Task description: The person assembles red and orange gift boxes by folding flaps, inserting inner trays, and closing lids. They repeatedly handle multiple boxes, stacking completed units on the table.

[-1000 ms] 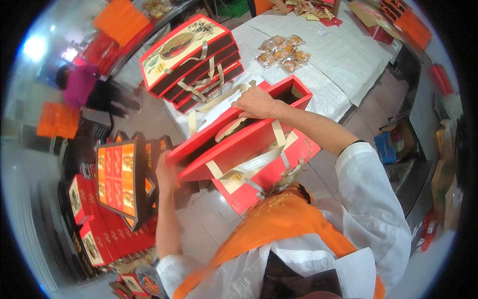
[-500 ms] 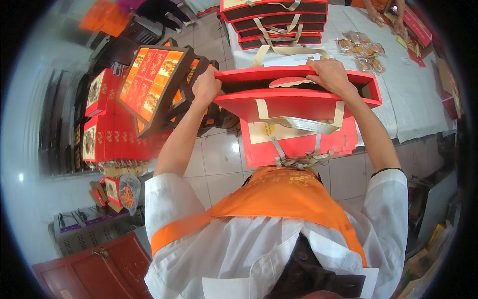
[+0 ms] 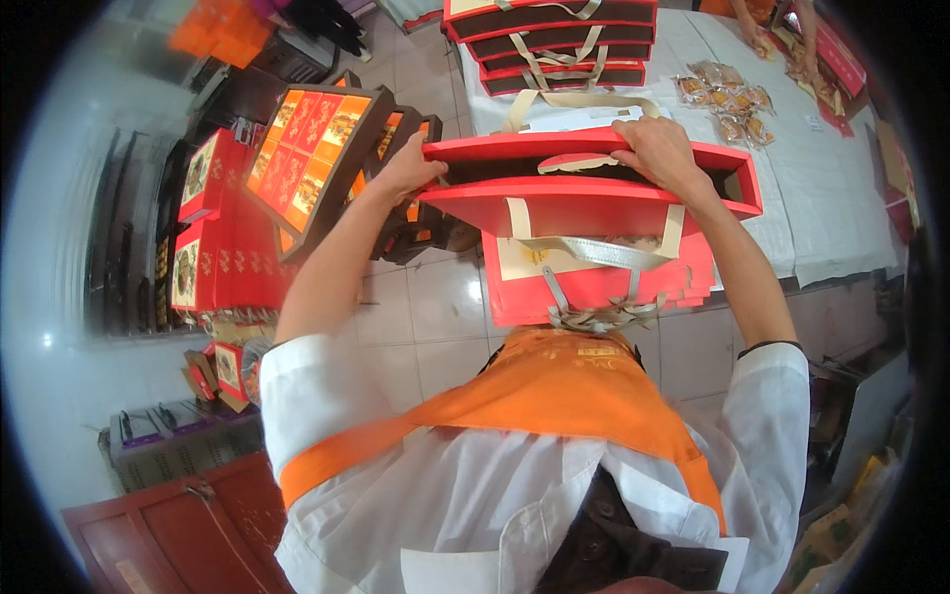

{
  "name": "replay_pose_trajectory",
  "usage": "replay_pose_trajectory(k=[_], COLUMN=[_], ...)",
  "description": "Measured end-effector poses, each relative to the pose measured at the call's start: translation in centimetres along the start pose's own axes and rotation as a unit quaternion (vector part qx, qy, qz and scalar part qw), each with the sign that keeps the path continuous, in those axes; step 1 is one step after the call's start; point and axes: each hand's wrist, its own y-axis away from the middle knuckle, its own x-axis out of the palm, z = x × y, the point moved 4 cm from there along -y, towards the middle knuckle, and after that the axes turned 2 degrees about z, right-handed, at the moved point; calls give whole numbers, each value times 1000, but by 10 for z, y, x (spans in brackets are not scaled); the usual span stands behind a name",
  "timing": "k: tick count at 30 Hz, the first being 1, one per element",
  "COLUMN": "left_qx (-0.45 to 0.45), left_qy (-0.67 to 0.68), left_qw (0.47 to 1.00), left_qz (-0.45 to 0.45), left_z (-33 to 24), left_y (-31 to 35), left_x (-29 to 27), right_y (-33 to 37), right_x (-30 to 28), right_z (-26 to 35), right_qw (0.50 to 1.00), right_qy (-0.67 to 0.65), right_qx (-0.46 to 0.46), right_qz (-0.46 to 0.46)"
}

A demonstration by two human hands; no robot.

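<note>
The left hand point(image 3: 408, 170) grips the left end of an open red gift bag point(image 3: 584, 203), fingers curled over its rim, while the right hand point(image 3: 661, 153) clamps the bag's far rim near the middle, holding the mouth apart. Below the hands, more flat red bags point(image 3: 594, 282) with cream ribbon handles hang against the person's orange apron point(image 3: 574, 386). Beyond the right hand lies a white table point(image 3: 831, 198) bearing stacked dark-and-red boxes point(image 3: 554, 40) and wrapped pastries point(image 3: 727, 99); left of the left hand, open trays of red and orange packets point(image 3: 312, 148).
</note>
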Motion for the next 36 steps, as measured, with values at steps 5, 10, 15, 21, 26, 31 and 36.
replay_pose_trajectory(k=[5,10,15,21,26,31,36], left_qx=[-144,-91,-66,-36,143,107,84], left_qy=[222,172,51,101,96,90,198], left_qw=[937,963,992,993,979,979,957], left_qz=[229,186,92,49,-111,-147,-193], left_z=[21,23,20,25,49,99,179], left_y=[21,10,6,29,62,83,88], left_x=[3,14,12,15,19,97,95], right_y=[0,2,5,16,57,105,153], right_x=[2,1,1,-21,-31,39,115], right_z=[-2,-4,-13,6,28,52,85], right_qw=[1000,1000,996,994,997,987,941], right_qy=[-5,5,-65,-56,-71,-9,-165], right_qx=[-2,-17,-35,-52,-21,-109,-106], right_qz=[1,-2,50,72,21,-117,276])
